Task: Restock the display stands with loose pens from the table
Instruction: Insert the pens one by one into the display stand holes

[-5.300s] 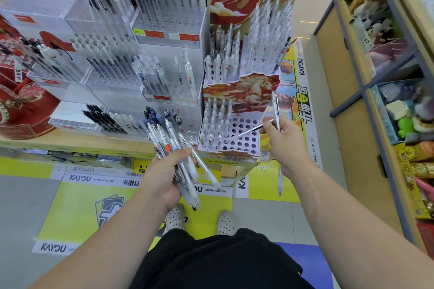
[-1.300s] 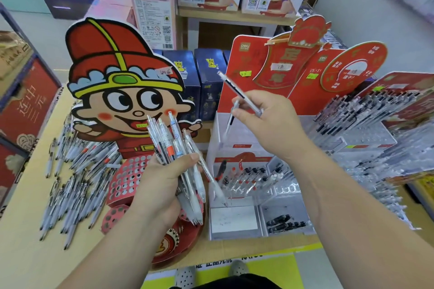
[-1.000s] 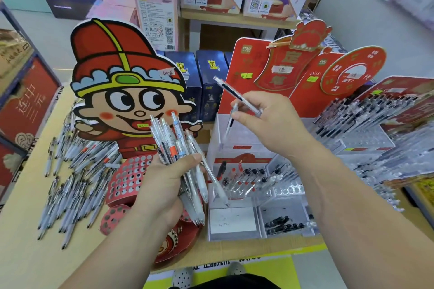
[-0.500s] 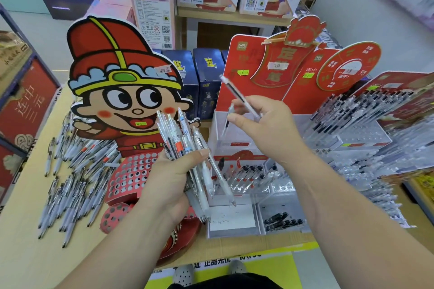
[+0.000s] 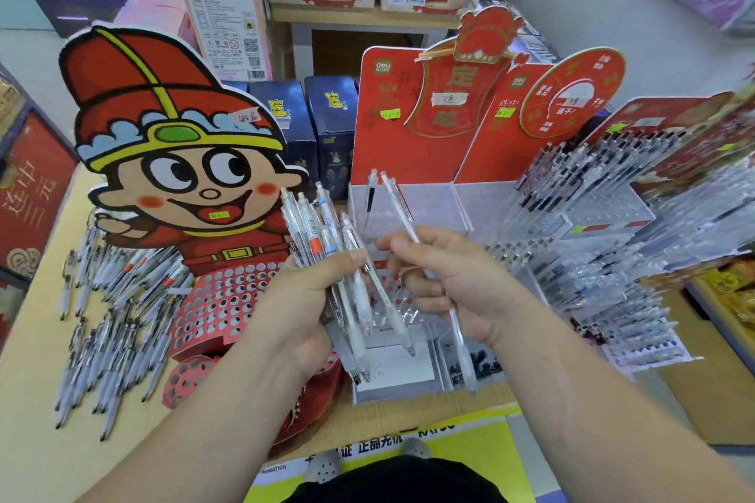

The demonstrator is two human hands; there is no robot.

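My left hand (image 5: pixel 300 298) grips a bundle of clear pens (image 5: pixel 327 249), fanned upward in front of the displays. Close beside it, my right hand (image 5: pixel 453 282) holds a single clear pen (image 5: pixel 433 282), which runs from upper left to lower right through my fingers. Behind my hands stands a clear acrylic pen stand (image 5: pixel 421 212) with red backing cards. To its left is a red cartoon-figure stand (image 5: pixel 228 298) with a perforated holder. Several loose pens (image 5: pixel 110 323) lie on the wooden table (image 5: pixel 32 380) at the left.
Tiered acrylic racks full of pens (image 5: pixel 621 225) fill the right side. Blue boxes (image 5: pixel 310 127) and pink boxes (image 5: pixel 224 16) stand behind the displays. A red display case (image 5: pixel 28 192) borders the table's left edge. The floor and a yellow mat (image 5: pixel 470 449) lie below me.
My right hand has come down and leftward, close to the bundle, and its pen now points down to the lower right. The left hand's bundle has stayed about where it was.
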